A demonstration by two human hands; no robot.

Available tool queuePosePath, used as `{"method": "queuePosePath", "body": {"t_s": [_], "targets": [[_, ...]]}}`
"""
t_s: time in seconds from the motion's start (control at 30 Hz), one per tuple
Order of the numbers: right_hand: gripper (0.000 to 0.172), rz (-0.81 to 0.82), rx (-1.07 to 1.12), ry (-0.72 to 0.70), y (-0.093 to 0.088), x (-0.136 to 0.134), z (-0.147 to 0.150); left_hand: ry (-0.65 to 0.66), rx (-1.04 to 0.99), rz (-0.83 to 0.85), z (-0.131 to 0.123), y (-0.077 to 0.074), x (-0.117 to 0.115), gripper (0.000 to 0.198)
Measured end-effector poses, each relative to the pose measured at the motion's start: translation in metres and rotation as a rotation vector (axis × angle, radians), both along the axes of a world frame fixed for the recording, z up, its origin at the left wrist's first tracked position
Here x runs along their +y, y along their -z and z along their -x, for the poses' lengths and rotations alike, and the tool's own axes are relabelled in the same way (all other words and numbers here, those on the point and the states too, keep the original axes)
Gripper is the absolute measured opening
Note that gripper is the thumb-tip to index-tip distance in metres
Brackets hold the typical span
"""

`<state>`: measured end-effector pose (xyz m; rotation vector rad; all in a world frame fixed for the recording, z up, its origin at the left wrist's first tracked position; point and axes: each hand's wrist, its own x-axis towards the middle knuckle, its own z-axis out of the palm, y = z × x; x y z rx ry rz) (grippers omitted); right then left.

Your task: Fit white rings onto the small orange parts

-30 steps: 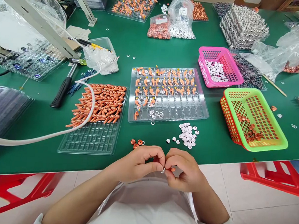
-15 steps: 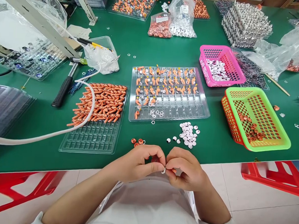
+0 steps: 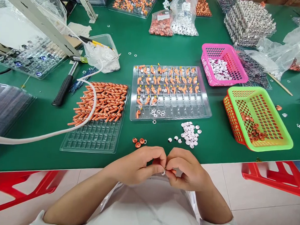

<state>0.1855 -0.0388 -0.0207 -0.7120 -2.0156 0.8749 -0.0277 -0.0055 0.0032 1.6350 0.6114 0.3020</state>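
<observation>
Just past the table's front edge, my two hands meet fingertip to fingertip. A small white ring [image 3: 163, 172] shows between them, pinched by my left hand [image 3: 142, 165]. My right hand [image 3: 187, 170] is closed too, with a bit of a small orange part [image 3: 173, 172] visible at its fingers; the rest is hidden. On the table close to my left hand lie a few orange-brown cups [image 3: 138, 144]. White discs [image 3: 189, 134] with dark marks are heaped beyond my right hand. Farther back, a clear tray [image 3: 192, 110] holds rows of curved orange pieces and loose white rings.
To the left stand another clear tray [image 3: 88, 136] with stacked orange pieces, a white cable [image 3: 45, 135] and a hammer [image 3: 63, 89]. To the right are a pink basket [image 3: 226, 47] and a green basket [image 3: 277, 122]. Bags [image 3: 161, 24] and stacked trays [image 3: 249, 23] sit behind.
The view has shifted very slightly. Both hands keep the same pinch, and the white ring has barely moved. Nothing on the table has visibly changed place.
</observation>
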Motion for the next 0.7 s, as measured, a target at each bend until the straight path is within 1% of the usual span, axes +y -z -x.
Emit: {"method": "queuePosePath", "body": {"t_s": [0.13, 0.33, 0.5, 0.7], "targets": [[0.022, -0.018, -0.011, 0.012, 0.0003, -0.0001, 0.0027, 0.026, -0.007, -0.047, -0.0002, 0.0006, -0.001, 0.011], [0.024, -0.019, 0.011, 0.065, 0.0024, -0.0024, 0.0055, -0.035, 0.021, -0.091, -0.0015, 0.0002, -0.0042, 0.012], [0.023, -0.038, 0.031, 0.097, 0.0045, -0.0047, 0.0036, -0.082, -0.045, -0.051, -0.0005, -0.001, -0.0022, 0.012], [0.022, -0.075, 0.061, 0.101, -0.0002, -0.0036, 0.0034, -0.091, -0.079, 0.0, -0.0008, -0.001, -0.0005, 0.015]]}}
